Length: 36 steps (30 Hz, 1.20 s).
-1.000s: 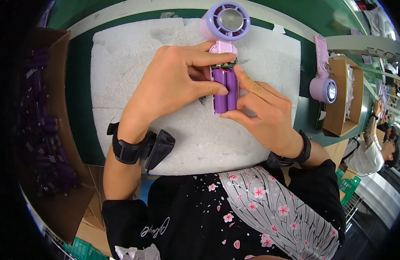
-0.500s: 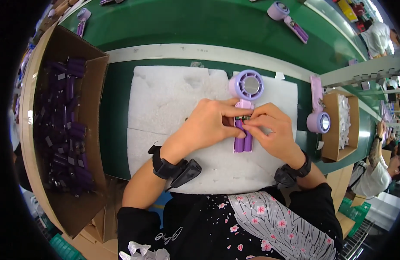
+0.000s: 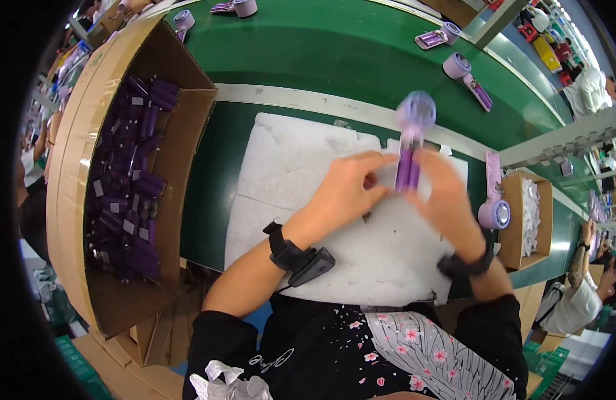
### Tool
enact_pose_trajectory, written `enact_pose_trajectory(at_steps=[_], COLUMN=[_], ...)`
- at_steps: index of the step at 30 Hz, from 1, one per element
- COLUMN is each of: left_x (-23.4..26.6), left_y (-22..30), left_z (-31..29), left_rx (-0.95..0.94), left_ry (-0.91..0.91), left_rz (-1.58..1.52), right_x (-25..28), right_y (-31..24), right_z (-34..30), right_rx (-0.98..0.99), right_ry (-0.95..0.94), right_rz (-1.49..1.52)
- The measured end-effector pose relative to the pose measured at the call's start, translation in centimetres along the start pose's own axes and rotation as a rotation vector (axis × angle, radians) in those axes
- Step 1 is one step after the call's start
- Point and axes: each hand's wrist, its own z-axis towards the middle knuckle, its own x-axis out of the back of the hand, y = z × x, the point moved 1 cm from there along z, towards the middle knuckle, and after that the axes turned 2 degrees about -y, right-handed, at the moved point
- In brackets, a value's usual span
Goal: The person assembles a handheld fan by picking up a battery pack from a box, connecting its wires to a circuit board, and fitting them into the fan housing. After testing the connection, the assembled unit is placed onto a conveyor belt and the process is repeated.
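Both of my hands hold a small purple handheld fan (image 3: 411,143) above a white foam pad (image 3: 288,173). Its round head points away from me and its handle runs down between my fingers. My left hand (image 3: 345,190) grips the handle from the left, fingers curled around its lower part. My right hand (image 3: 445,193) grips it from the right. The fan and my right hand are blurred by motion. Each wrist wears a black band.
A large cardboard box (image 3: 81,153) of purple parts stands at my left. A small cardboard box (image 3: 518,220) with white pieces sits at the right, a purple fan (image 3: 493,203) beside it. More purple fans (image 3: 465,77) lie on the green belt (image 3: 335,60). Other people work at the right edge.
The view has swung left, showing more of the big box. The fan is lifted and shifted farther from me, and my hands have slid lower on its handle.
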Motion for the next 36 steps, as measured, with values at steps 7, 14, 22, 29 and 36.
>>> enact_pose_trajectory(at_steps=[7, 14, 22, 29, 36], left_x=[-0.1, 0.2, 11.8, 32.3, 34.0], left_y=[-2.2, -2.2, -1.3, -12.6, -13.3], left_z=[0.0, 0.3, -1.2, -5.2, -5.8], left_rx=[-0.023, -0.043, 0.046, 0.283, 0.546], left_ry=[0.125, 0.148, 0.622, 0.965, 0.816], left_rz=[0.069, 0.111, 0.464, 1.291, 1.421], right_x=[7.0, 6.9, 7.2, 2.5, 1.6], right_y=[4.1, 9.0, 3.5, -1.1, -1.1], right_z=[0.8, -4.2, -4.0, -2.8, -3.6], right_rx=[-0.42, -0.837, -0.259, 0.326, 0.293], right_ry=[0.184, -0.176, 0.049, -0.065, -0.047], right_rz=[-0.268, -0.258, -0.017, -0.056, 0.052])
